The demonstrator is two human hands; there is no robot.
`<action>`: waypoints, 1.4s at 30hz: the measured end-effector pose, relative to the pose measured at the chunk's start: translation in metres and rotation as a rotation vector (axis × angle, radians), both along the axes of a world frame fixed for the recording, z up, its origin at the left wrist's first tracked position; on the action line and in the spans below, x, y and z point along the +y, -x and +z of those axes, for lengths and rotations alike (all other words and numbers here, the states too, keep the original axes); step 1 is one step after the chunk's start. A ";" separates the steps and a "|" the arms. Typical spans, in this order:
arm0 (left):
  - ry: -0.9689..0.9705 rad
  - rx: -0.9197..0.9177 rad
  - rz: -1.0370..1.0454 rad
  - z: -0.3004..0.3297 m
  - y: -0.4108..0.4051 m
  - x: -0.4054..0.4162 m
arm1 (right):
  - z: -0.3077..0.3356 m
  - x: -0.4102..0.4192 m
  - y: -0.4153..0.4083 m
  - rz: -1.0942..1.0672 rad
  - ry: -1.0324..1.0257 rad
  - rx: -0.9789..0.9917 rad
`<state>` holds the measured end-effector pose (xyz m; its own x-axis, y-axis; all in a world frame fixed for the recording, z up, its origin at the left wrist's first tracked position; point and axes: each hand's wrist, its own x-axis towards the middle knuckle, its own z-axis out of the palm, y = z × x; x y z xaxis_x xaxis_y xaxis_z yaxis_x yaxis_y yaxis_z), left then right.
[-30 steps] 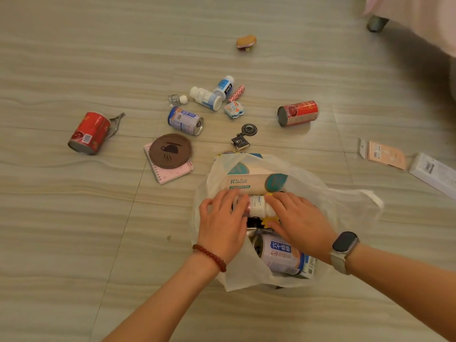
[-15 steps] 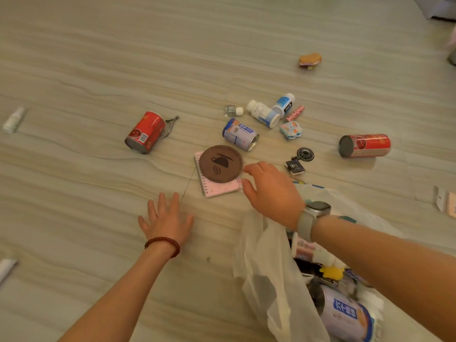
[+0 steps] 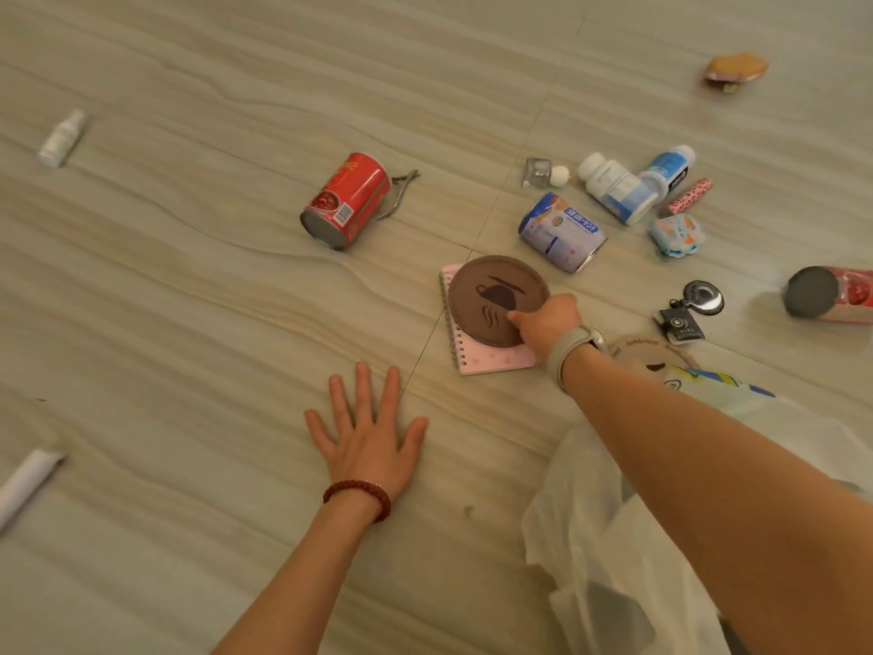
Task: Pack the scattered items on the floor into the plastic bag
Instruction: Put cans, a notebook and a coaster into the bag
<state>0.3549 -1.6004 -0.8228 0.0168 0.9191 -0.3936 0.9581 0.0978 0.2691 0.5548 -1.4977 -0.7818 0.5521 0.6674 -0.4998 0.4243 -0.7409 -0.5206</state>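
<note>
My right hand reaches forward and pinches the near right edge of a round brown coaster, thumb on top. The coaster lies on a pink spiral notebook. My left hand presses flat on the floor with fingers spread, holding nothing. The white plastic bag sits at the lower right, partly under my right forearm. Scattered beyond are a red can, a blue and white can, white bottles and a black keychain.
A second red can lies at the right edge. A small spray bottle is far left and a white tube at the left edge. A brown pouch sits far back right. Nail clippers lie beside the first red can.
Both hands left the bag. My left hand went down flat on the floor, and my right hand reached forward and took the coaster's edge. The view swung left.
</note>
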 end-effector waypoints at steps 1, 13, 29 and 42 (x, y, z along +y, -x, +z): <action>-0.004 -0.031 0.019 -0.001 0.001 0.000 | 0.000 -0.005 0.007 0.052 -0.015 -0.016; -0.188 -0.401 0.519 0.014 0.009 0.003 | 0.037 -0.074 0.059 0.327 -0.117 -0.063; -0.276 -0.751 0.483 0.088 -0.030 -0.025 | 0.166 -0.177 -0.072 0.362 -0.694 -0.017; -0.432 -1.097 0.348 0.175 -0.093 -0.110 | 0.170 -0.296 -0.153 0.284 -0.439 -0.568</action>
<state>0.4479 -1.7108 -0.6481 -0.1249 0.9921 0.0128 0.1448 0.0054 0.9895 0.7074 -1.7933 -0.6118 0.4226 0.8934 0.1525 0.8574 -0.3396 -0.3867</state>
